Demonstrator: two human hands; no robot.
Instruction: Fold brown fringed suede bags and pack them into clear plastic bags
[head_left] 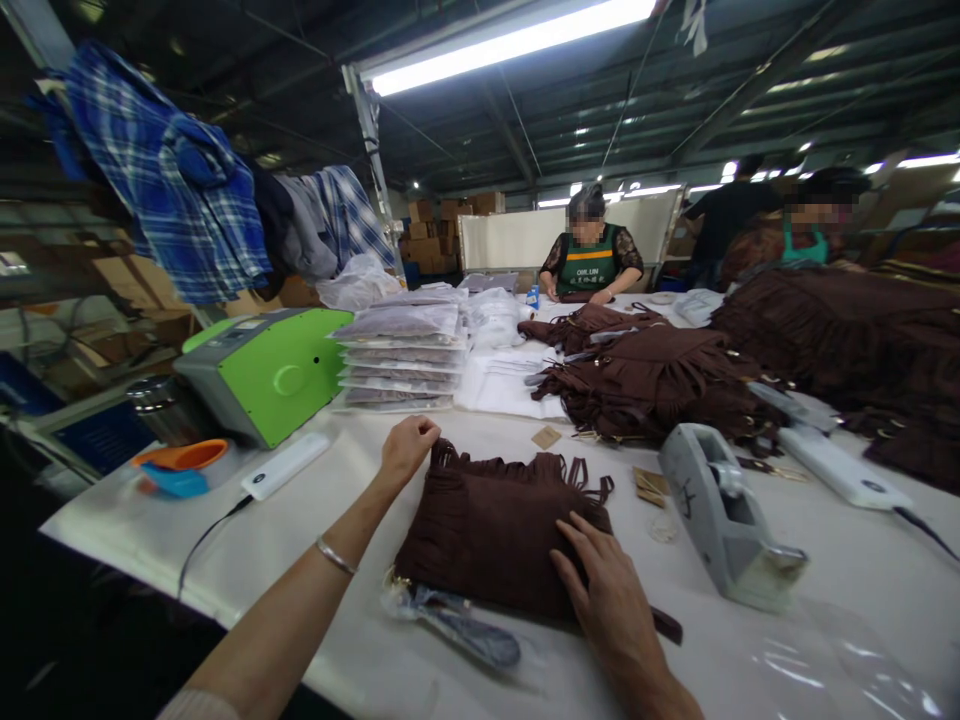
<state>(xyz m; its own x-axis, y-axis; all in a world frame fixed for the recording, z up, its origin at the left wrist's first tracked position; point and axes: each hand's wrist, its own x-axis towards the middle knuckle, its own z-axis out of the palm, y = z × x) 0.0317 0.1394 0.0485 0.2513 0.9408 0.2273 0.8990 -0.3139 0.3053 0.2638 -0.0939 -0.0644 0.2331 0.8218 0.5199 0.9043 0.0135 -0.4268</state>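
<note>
A dark brown fringed bag (502,530) lies flat on the white table in front of me. My left hand (409,447) is at its upper left corner, fingers pinched at the fringe; what lies between the fingertips is too small to make out. Fingers spread, my right hand (607,575) rests on the bag's right side. Along the bag's lower edge lies a plastic-wrapped grey piece (472,632), beside a gold-coloured clasp. A brown strap end (666,625) sticks out past my right hand.
A tape dispenser (724,520) stands at right, near brown tags (651,486) and a white device (847,468). Piled brown bags (660,370) lie behind. Packed bags (405,350) and a green machine (281,370) stand at left. A person in a green apron (589,262) works opposite.
</note>
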